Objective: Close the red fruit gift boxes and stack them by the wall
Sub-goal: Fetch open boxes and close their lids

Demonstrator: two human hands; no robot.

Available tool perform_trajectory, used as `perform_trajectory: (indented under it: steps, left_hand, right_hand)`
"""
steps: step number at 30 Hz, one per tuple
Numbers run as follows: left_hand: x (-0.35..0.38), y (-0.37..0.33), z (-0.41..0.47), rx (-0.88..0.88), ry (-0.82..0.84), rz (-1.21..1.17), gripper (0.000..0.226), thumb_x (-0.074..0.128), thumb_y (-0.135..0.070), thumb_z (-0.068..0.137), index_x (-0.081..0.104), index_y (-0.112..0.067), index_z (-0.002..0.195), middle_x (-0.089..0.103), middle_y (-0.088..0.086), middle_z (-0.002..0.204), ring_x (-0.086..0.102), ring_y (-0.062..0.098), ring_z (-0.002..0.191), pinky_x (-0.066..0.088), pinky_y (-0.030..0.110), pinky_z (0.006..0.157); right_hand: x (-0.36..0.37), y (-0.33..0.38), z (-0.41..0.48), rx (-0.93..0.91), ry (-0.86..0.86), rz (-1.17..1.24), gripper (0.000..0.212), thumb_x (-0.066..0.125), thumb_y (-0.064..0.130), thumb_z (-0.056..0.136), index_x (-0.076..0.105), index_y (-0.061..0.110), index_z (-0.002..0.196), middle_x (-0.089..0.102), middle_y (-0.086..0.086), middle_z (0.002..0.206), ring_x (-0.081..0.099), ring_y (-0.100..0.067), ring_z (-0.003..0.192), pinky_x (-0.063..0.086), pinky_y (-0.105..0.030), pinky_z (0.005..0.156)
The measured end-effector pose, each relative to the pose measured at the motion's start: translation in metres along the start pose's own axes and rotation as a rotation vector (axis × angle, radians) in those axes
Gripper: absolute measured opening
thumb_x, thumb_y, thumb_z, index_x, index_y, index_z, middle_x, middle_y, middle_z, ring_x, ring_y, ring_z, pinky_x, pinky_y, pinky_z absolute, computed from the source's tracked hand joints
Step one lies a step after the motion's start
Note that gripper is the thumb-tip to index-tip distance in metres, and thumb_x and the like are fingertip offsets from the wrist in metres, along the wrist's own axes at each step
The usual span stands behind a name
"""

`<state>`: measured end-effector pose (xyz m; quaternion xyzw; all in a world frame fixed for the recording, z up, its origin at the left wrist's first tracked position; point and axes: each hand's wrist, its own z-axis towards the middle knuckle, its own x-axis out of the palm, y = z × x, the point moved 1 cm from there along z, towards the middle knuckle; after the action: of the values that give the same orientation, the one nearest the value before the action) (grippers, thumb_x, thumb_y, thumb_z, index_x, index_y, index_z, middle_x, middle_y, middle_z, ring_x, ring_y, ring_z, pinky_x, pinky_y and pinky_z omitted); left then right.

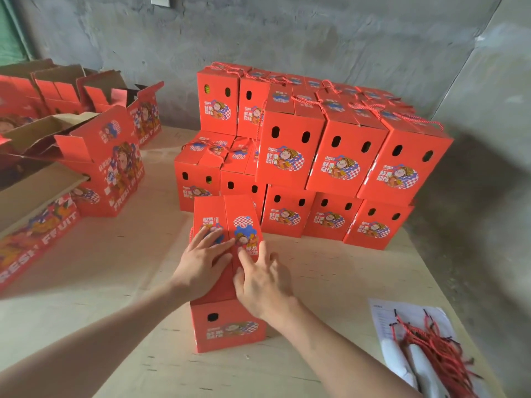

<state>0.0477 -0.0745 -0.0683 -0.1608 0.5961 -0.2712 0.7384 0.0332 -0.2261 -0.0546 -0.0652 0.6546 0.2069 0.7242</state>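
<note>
A red fruit gift box (227, 328) stands on the wooden table in front of me, its two top flaps folded down together. My left hand (201, 262) lies flat on the left flap, fingers spread. My right hand (263, 280) presses on the right flap beside the middle seam. Neither hand grips anything. Behind it, by the grey wall, a stack of closed red boxes (330, 165) with rope handles stands two layers high.
Several open red boxes (100, 162) with raised flaps stand at the left. A bundle of red rope handles (431, 349) lies on a paper sheet (382, 317) at the right front. Bare table (100, 268) lies to the left of the near box.
</note>
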Motion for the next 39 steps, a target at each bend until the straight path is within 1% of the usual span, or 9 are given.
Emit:
perform_trajectory:
  steps: [6,11,12,13,14,21,27,31,39]
  left_hand:
    - [-0.001,0.004,-0.017,-0.609,-0.448,-0.388,0.048,0.055,-0.028,0.094,0.047,-0.002,0.134,0.041,0.020,0.140,0.036,0.033,0.131,0.028,0.039,0.108]
    - [0.012,0.006,-0.030,-1.362,0.029,-1.143,0.070,0.026,-0.061,0.095,0.049,-0.005,0.129,0.053,0.018,0.133,0.041,0.033,0.132,-0.014,0.060,0.108]
    - [0.010,0.001,-0.030,-1.307,0.115,-1.244,0.066,0.027,-0.059,0.096,0.058,-0.005,0.116,0.064,0.019,0.116,0.057,0.031,0.117,-0.023,0.066,0.100]
    - [0.007,-0.004,-0.028,-1.232,0.108,-1.320,0.056,0.031,-0.053,0.098,0.062,-0.007,0.100,0.070,0.018,0.096,0.069,0.029,0.091,0.005,0.029,0.010]
    - [0.004,-0.005,-0.025,-1.181,0.046,-1.361,0.045,0.037,-0.044,0.099,0.061,-0.008,0.088,0.070,0.015,0.084,0.069,0.030,0.072,0.058,0.035,0.052]
    - [-0.037,-0.027,0.009,-0.470,-0.466,-0.623,0.027,0.042,-0.014,0.099,0.064,-0.005,0.087,0.060,0.000,0.087,0.052,0.017,0.082,0.040,0.030,0.071]
    - [-0.085,-0.065,0.038,0.021,-0.484,-0.164,0.022,0.050,-0.005,0.094,0.070,-0.002,0.086,0.066,0.006,0.079,0.056,0.012,0.066,0.043,0.017,0.065]
    - [-0.087,-0.058,0.024,0.242,-0.475,0.027,0.017,0.054,0.000,0.090,0.068,0.004,0.082,0.065,0.009,0.078,0.057,0.030,0.075,0.047,0.042,0.075]
    - [-0.024,-0.039,-0.027,-0.179,-0.319,-0.665,0.044,0.029,-0.055,0.097,0.045,-0.025,0.124,0.058,-0.009,0.114,0.055,0.005,0.106,0.038,0.016,0.088]
  right_hand:
    - [0.006,-0.043,0.006,0.473,-0.279,0.834,0.032,0.051,0.047,0.086,0.055,0.016,0.090,0.051,0.001,0.084,0.049,-0.018,0.078,0.043,-0.032,0.070]
    - [0.037,-0.046,0.009,0.933,0.432,1.420,0.061,0.036,0.063,0.094,0.067,0.012,0.109,0.067,-0.015,0.115,0.063,-0.028,0.104,0.048,-0.038,0.092]
    - [0.037,-0.044,0.014,0.908,0.416,1.506,0.058,0.037,0.057,0.097,0.075,0.013,0.094,0.072,-0.014,0.103,0.068,-0.026,0.093,0.055,-0.035,0.082]
    - [0.034,-0.042,0.021,0.885,0.379,1.568,0.058,0.038,0.049,0.099,0.077,0.015,0.074,0.074,-0.010,0.083,0.071,-0.021,0.076,0.057,-0.029,0.064]
    - [0.026,-0.040,0.027,0.862,0.334,1.574,0.059,0.039,0.040,0.101,0.075,0.015,0.062,0.071,-0.006,0.068,0.069,-0.017,0.060,0.052,-0.023,0.050]
    - [-0.042,-0.019,0.060,0.388,-0.159,1.251,0.020,0.048,0.010,0.097,0.064,0.011,0.086,0.068,-0.017,0.103,0.062,-0.020,0.089,0.049,-0.037,0.091]
    - [-0.098,0.018,0.076,0.104,0.044,1.344,0.024,0.047,0.000,0.094,0.065,0.007,0.079,0.070,-0.004,0.069,0.068,-0.015,0.059,0.049,-0.018,0.055]
    - [-0.108,0.027,0.073,0.149,0.274,1.442,0.026,0.043,-0.002,0.093,0.063,0.002,0.077,0.066,-0.004,0.057,0.064,-0.018,0.056,0.049,-0.022,0.055]
    - [-0.112,0.054,0.070,0.216,0.210,1.149,0.028,0.058,0.007,0.087,0.055,0.006,0.060,0.056,-0.009,0.059,0.051,-0.017,0.057,0.040,-0.028,0.063]
